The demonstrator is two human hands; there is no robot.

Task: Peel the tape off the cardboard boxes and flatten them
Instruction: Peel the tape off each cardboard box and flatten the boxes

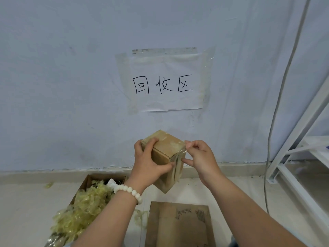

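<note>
Right hand [201,157] pinch on box [164,147] tape [182,151]

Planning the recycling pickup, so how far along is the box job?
Done: one flattened cardboard sheet lies on the floor, and a heap of peeled tape fills the open carton. In hand: the left hand grips a small box while the right hand pinches a tape strip at its corner. Left: that box has tape on it and is not yet flattened.
</note>
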